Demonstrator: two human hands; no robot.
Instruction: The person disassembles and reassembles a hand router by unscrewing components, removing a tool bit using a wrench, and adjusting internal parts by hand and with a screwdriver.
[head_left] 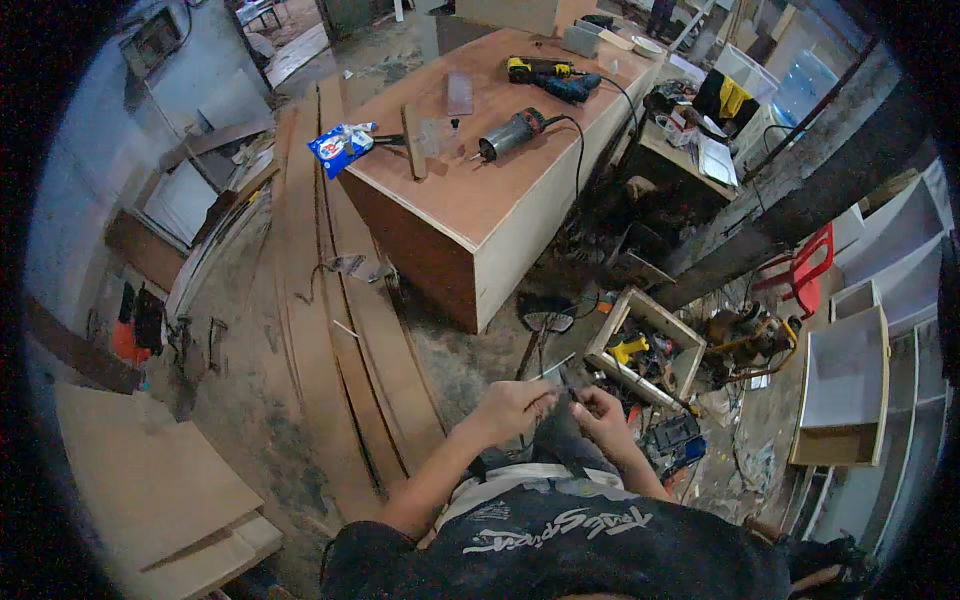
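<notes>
Both my hands are together in front of my body, low in the picture. My left hand (pixel 515 408) is closed in a pinch round a thin white stick (pixel 557 366), whose tip points up and to the right. Close beside it, my right hand (pixel 603 415) has its fingers closed round a slim dark tool (pixel 566 382). The tool's upper end is next to the stick; whether they touch, I cannot tell. Its exact kind is too small and dim to make out.
Ahead stands a large wooden box-like bench (pixel 420 105) carrying a router (pixel 515 135), a yellow drill (pixel 535 68) and a blue snack packet (pixel 340 150). Long boards (pixel 335 300) lie on the left. A wooden tool crate (pixel 645 375) and a red chair (pixel 805 270) are at right.
</notes>
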